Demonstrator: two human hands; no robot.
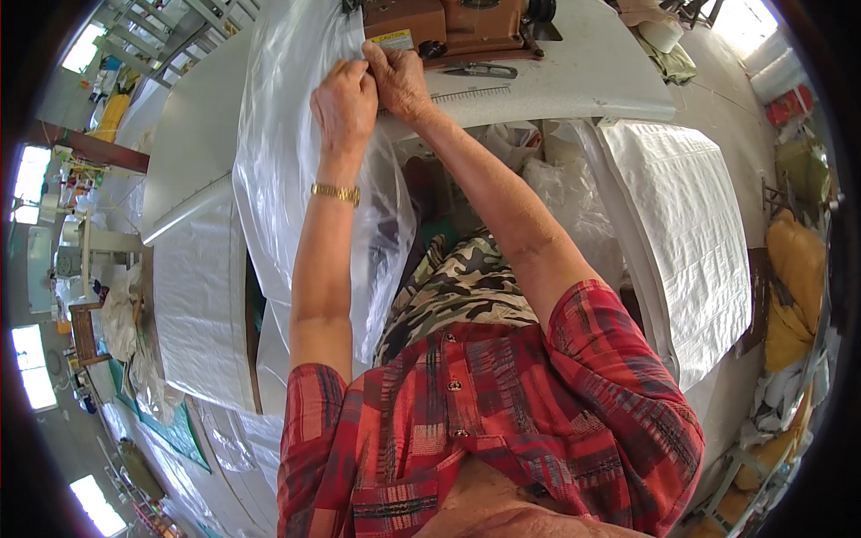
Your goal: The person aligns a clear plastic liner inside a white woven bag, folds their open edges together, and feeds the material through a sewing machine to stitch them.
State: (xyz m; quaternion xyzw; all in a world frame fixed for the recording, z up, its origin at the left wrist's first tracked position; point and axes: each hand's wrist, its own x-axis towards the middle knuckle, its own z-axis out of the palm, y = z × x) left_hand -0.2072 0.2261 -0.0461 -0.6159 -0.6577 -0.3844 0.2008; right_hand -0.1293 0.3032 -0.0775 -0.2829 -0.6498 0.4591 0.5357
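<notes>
A long clear plastic sheet (278, 134) runs over the sewing table and hangs down in front of me on the left. My left hand (345, 103) is closed on its right edge, knuckles up. Right beside it, touching, my right hand (399, 82) is closed on the same edge, its thumb pointing away from me. The fingertips of both hands are partly hidden. Just beyond them stands a brown sewing machine (480, 29); its needle area cannot be made out. A pair of thread snips (480, 71) lies on the table to the right of my right hand.
The pale table (574, 85) has a ruler scale along its near edge. White woven sacks (677, 233) hang in a stack at the right, and more white sacking (202, 305) hangs at the left. Crumpled clear plastic (574, 197) fills the space below the table.
</notes>
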